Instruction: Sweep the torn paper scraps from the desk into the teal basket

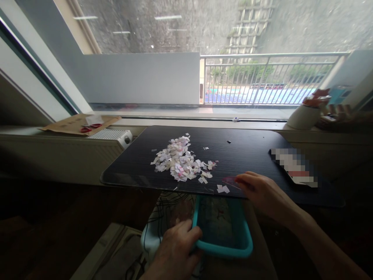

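Note:
My left hand (178, 245) is closed on the left rim of a teal plastic basin (225, 249), held just below the front edge of the dark table (239, 151). Over the table's front part, my right hand (259, 191) pinches a thin, translucent pink flat piece (231, 181); its exact kind cannot be made out. A few paper scraps (223, 189) lie just left of that piece. Farther left spreads a heap of small cut paper pieces (182, 159), mostly white with some pink. The basin's inside is dim, and its contents are unclear.
A pixelated flat object (294, 167) lies at the table's right. On the left sill, red-handled scissors (91, 127) rest on a brown paper envelope (70, 123), beside a radiator (110, 136). A white pot (303, 116) stands on the right sill. Large window panes rise behind.

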The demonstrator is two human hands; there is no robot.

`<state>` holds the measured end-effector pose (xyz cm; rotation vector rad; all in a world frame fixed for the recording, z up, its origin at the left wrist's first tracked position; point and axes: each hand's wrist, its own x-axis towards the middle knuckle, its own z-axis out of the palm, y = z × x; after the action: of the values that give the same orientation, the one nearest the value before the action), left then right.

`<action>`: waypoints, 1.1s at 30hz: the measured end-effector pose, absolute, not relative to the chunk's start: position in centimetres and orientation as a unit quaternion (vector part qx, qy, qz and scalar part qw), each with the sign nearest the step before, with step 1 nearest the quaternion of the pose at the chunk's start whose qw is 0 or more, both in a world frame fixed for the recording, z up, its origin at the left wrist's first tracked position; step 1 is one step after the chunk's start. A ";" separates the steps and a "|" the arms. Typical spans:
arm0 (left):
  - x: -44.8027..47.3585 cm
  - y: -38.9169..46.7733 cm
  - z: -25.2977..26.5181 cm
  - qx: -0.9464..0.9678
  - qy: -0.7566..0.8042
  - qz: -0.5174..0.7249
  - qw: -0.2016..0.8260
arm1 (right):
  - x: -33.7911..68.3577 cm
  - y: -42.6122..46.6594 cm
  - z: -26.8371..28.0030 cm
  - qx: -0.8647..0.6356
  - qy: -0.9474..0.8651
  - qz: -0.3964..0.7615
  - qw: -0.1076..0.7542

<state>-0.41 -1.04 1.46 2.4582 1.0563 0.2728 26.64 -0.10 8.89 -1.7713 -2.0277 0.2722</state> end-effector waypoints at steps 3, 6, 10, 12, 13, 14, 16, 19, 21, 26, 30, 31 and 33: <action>-0.2 -0.9 2.2 0.888 0.376 0.109 0.242 | 27.0 -1.0 8.5 -0.614 -0.746 0.126 0.226; 0.0 -0.8 2.7 0.883 0.379 0.116 0.251 | 26.8 -1.8 8.7 -0.587 -0.762 0.159 0.224; 0.1 -0.7 2.7 0.882 0.377 0.120 0.256 | 26.4 -1.3 8.7 -0.590 -0.758 0.140 0.240; 0.0 -0.8 2.7 0.882 0.380 0.116 0.253 | 26.3 -0.9 8.5 -0.586 -0.762 0.128 0.244; -0.1 -0.8 2.8 0.881 0.383 0.114 0.253 | 26.3 -0.9 8.3 -0.580 -0.767 0.130 0.241; -0.2 -0.8 2.8 0.880 0.386 0.112 0.253 | 26.2 -1.0 8.3 -0.572 -0.774 0.135 0.235; -0.3 -0.8 3.0 0.877 0.391 0.107 0.258 | 26.2 -1.5 8.3 -0.560 -0.785 0.147 0.221; -0.3 -0.8 2.9 0.875 0.393 0.112 0.259 | 25.9 -1.6 8.6 -0.562 -0.784 0.136 0.223; -0.3 -0.9 2.8 0.875 0.392 0.121 0.256 | 25.4 -0.9 8.7 -0.565 -0.782 0.117 0.236; -0.6 -1.0 2.5 0.869 0.402 0.115 0.263 | 23.8 1.9 8.5 -0.565 -0.788 0.091 0.226; -0.9 -1.1 2.1 0.868 0.407 0.121 0.258 | 24.2 1.6 8.7 -0.582 -0.786 0.092 0.190; -0.9 -1.1 2.0 0.869 0.405 0.127 0.256 | 24.5 1.2 8.9 -0.586 -0.784 0.093 0.184; -0.9 -1.1 1.9 0.871 0.398 0.135 0.255 | 25.1 0.6 9.2 -0.594 -0.779 0.094 0.180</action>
<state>-0.86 -1.09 1.86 2.3656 1.0798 0.3680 25.10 0.60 9.19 -1.6770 -2.2003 0.2657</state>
